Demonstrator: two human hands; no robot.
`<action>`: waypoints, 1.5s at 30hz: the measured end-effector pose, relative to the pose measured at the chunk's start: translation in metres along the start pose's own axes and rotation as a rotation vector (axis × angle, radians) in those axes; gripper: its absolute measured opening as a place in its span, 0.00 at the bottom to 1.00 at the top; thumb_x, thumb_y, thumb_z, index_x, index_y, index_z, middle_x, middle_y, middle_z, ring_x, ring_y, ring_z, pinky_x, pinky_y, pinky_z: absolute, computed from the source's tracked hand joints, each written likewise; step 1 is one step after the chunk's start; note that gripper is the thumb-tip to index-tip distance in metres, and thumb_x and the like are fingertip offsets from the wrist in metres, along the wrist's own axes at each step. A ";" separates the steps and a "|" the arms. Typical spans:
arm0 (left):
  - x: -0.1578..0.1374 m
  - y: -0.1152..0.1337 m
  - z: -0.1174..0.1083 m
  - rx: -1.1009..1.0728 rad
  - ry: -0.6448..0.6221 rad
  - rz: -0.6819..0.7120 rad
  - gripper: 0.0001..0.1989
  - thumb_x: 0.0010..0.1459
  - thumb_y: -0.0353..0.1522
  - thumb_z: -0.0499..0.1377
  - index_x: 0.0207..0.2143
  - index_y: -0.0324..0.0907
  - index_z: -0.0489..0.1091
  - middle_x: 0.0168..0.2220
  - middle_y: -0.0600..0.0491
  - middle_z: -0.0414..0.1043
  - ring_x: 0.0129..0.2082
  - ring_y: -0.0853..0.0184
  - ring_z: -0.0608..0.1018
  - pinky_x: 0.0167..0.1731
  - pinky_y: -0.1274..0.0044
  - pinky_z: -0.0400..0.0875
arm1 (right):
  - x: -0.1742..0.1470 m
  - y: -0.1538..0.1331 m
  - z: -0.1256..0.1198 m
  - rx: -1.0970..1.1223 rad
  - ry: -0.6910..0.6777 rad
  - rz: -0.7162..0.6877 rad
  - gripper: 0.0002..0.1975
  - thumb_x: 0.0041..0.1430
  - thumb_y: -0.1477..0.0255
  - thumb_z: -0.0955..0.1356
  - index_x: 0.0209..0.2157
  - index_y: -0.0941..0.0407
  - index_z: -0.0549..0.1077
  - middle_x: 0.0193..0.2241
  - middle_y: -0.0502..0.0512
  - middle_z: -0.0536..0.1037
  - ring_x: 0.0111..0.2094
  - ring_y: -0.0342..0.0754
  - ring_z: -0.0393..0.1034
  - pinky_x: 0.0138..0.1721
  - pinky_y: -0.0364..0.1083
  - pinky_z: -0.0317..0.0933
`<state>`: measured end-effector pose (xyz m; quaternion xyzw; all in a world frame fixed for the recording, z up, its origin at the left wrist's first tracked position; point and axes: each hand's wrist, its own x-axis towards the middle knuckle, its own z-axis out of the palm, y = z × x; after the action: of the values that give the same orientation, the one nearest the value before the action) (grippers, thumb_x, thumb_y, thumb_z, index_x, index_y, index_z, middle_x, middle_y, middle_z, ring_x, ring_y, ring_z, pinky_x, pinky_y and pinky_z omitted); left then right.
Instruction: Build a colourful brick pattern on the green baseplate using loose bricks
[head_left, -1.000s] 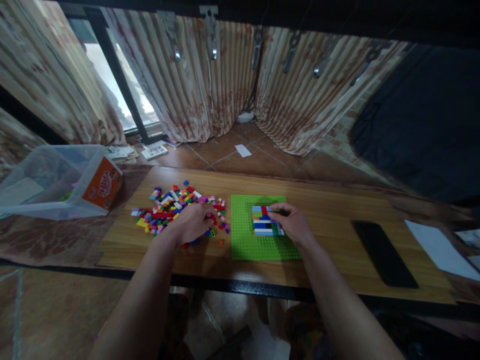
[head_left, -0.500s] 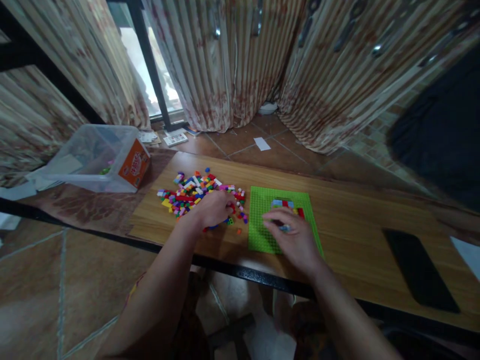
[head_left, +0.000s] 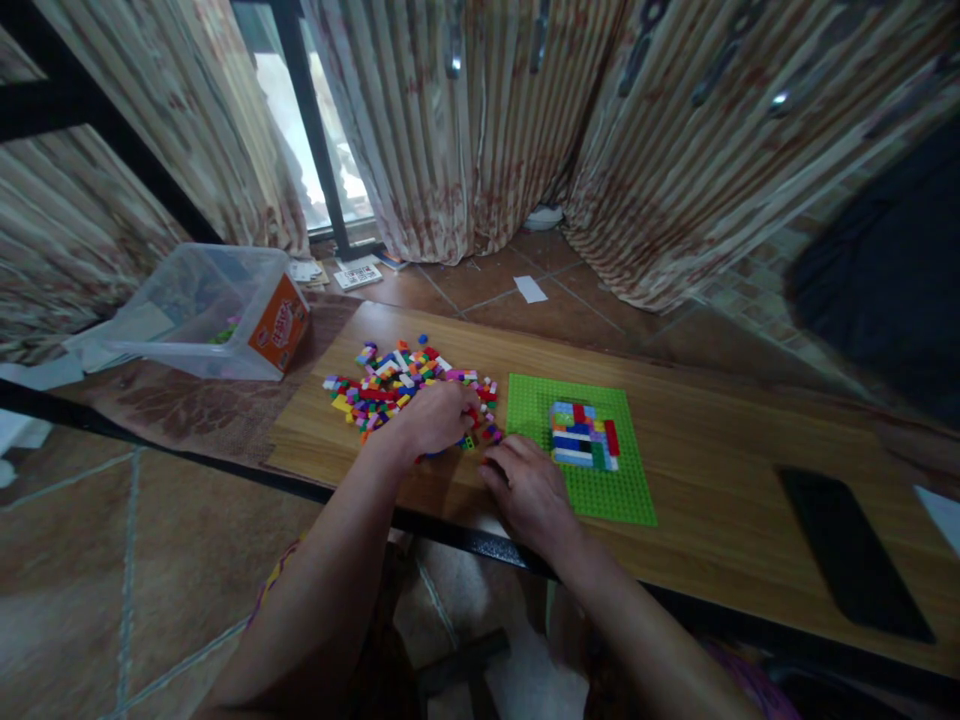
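Observation:
Over the right side of a pile of small colourful toy bricks (head_left: 382, 392) rests my left hand (head_left: 439, 415), fingers curled down among red and green pieces. What its fingertips hold, if anything, is hidden. My right hand (head_left: 531, 490) is on the wooden table between the pile and a green studded baseplate (head_left: 626, 495). Its thumb and fingers are pinched together low at the table, and I cannot make out what is between them. On the baseplate sits a flat block of joined bricks (head_left: 581, 435) in white, blue, red, green and light blue.
A clear plastic bin (head_left: 202, 310) with an orange label stands left of the table. A black phone-like slab (head_left: 855, 550) lies on the table's right part. Papers (head_left: 358, 275) lie on the floor by the curtains (head_left: 480, 130).
My right hand has moved left off the baseplate to the table beside the pile, uncovering the joined bricks. My left hand stays over the pile. The view has shifted slightly.

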<state>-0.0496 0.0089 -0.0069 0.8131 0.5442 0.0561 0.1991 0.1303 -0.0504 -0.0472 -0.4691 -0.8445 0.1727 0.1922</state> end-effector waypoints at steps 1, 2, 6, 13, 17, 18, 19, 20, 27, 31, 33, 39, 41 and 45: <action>0.000 0.000 0.000 0.002 0.003 -0.001 0.12 0.54 0.25 0.55 0.36 0.41 0.77 0.30 0.51 0.78 0.31 0.67 0.77 0.32 0.79 0.67 | 0.000 0.000 0.001 -0.010 0.007 -0.004 0.08 0.63 0.72 0.64 0.35 0.54 0.76 0.35 0.58 0.74 0.40 0.53 0.67 0.43 0.51 0.62; 0.000 0.000 0.001 0.005 0.007 0.001 0.12 0.54 0.25 0.55 0.36 0.41 0.77 0.30 0.51 0.78 0.31 0.67 0.77 0.32 0.79 0.67 | 0.000 0.001 0.002 -0.016 0.012 -0.008 0.08 0.63 0.72 0.64 0.34 0.54 0.76 0.34 0.57 0.74 0.40 0.53 0.67 0.43 0.51 0.62; 0.000 -0.001 0.003 -0.002 0.013 0.005 0.13 0.54 0.25 0.54 0.37 0.41 0.77 0.33 0.50 0.78 0.33 0.66 0.77 0.35 0.78 0.68 | 0.000 0.001 0.001 -0.022 0.012 -0.005 0.08 0.63 0.73 0.64 0.31 0.54 0.74 0.33 0.56 0.74 0.38 0.52 0.67 0.41 0.50 0.61; 0.001 -0.002 0.002 -0.013 0.009 -0.003 0.13 0.54 0.25 0.54 0.36 0.41 0.77 0.33 0.51 0.78 0.34 0.66 0.77 0.36 0.78 0.68 | -0.001 -0.002 -0.003 0.082 -0.010 -0.012 0.05 0.60 0.78 0.66 0.32 0.55 0.72 0.33 0.55 0.75 0.38 0.51 0.68 0.41 0.49 0.60; 0.001 0.000 -0.001 -0.025 -0.007 -0.014 0.13 0.54 0.25 0.54 0.37 0.41 0.78 0.32 0.51 0.77 0.33 0.66 0.77 0.34 0.78 0.68 | -0.002 0.004 -0.013 0.189 0.000 0.015 0.06 0.59 0.78 0.66 0.31 0.53 0.72 0.31 0.52 0.76 0.35 0.49 0.69 0.38 0.47 0.60; 0.001 0.000 -0.002 -0.028 -0.010 -0.016 0.14 0.54 0.25 0.54 0.37 0.42 0.78 0.33 0.51 0.77 0.34 0.66 0.77 0.34 0.78 0.68 | -0.002 0.008 -0.018 0.212 0.015 0.032 0.06 0.60 0.78 0.66 0.31 0.53 0.72 0.31 0.52 0.76 0.35 0.48 0.70 0.38 0.47 0.61; 0.001 0.001 -0.002 -0.032 -0.011 -0.019 0.14 0.54 0.25 0.54 0.38 0.42 0.78 0.33 0.51 0.78 0.34 0.66 0.77 0.35 0.78 0.68 | -0.003 0.013 -0.024 0.230 0.037 0.053 0.06 0.60 0.77 0.65 0.31 0.53 0.73 0.31 0.51 0.77 0.35 0.48 0.70 0.38 0.46 0.61; 0.000 0.001 -0.002 -0.036 -0.013 -0.022 0.14 0.54 0.25 0.54 0.38 0.41 0.78 0.33 0.51 0.78 0.34 0.66 0.77 0.35 0.78 0.68 | -0.004 0.019 -0.031 0.242 0.070 0.080 0.07 0.61 0.75 0.65 0.31 0.53 0.73 0.31 0.51 0.77 0.35 0.48 0.71 0.38 0.46 0.61; 0.001 0.002 -0.004 -0.065 -0.028 -0.041 0.15 0.54 0.24 0.54 0.39 0.42 0.78 0.31 0.52 0.77 0.31 0.67 0.76 0.32 0.79 0.66 | -0.010 0.066 -0.067 0.185 0.298 0.288 0.08 0.59 0.66 0.65 0.32 0.52 0.76 0.32 0.53 0.79 0.33 0.51 0.73 0.39 0.50 0.63; 0.002 0.001 -0.004 -0.064 -0.020 -0.032 0.14 0.54 0.25 0.55 0.37 0.42 0.78 0.33 0.51 0.78 0.34 0.66 0.77 0.35 0.78 0.67 | -0.009 0.079 -0.069 0.133 0.333 0.308 0.10 0.58 0.67 0.64 0.31 0.52 0.76 0.33 0.55 0.80 0.34 0.52 0.73 0.40 0.51 0.64; 0.002 0.001 -0.003 -0.067 -0.018 -0.031 0.14 0.54 0.25 0.55 0.38 0.42 0.78 0.33 0.51 0.77 0.33 0.66 0.76 0.34 0.78 0.67 | -0.007 0.080 -0.067 0.105 0.320 0.319 0.10 0.58 0.67 0.64 0.31 0.52 0.76 0.32 0.55 0.80 0.35 0.52 0.73 0.40 0.51 0.64; 0.000 0.003 -0.005 -0.060 -0.027 -0.045 0.14 0.53 0.24 0.55 0.39 0.42 0.78 0.30 0.52 0.77 0.31 0.67 0.76 0.32 0.79 0.66 | -0.002 0.079 -0.061 0.038 0.286 0.311 0.11 0.59 0.67 0.63 0.32 0.52 0.78 0.35 0.56 0.81 0.37 0.53 0.74 0.41 0.53 0.63; 0.001 0.004 -0.005 -0.063 -0.021 -0.046 0.15 0.53 0.24 0.55 0.39 0.42 0.78 0.31 0.52 0.77 0.32 0.67 0.76 0.33 0.79 0.66 | -0.002 0.079 -0.059 0.046 0.291 0.308 0.11 0.59 0.67 0.63 0.32 0.51 0.78 0.36 0.55 0.81 0.37 0.54 0.74 0.42 0.53 0.64; 0.001 0.003 -0.004 -0.060 -0.027 -0.056 0.14 0.54 0.25 0.55 0.38 0.43 0.78 0.32 0.52 0.77 0.32 0.66 0.76 0.34 0.78 0.67 | -0.003 0.080 -0.058 0.084 0.312 0.348 0.10 0.59 0.67 0.64 0.35 0.51 0.78 0.35 0.55 0.82 0.36 0.54 0.75 0.40 0.52 0.65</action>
<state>-0.0477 0.0102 -0.0023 0.7921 0.5618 0.0556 0.2321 0.2187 -0.0066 -0.0353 -0.6203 -0.7030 0.1634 0.3071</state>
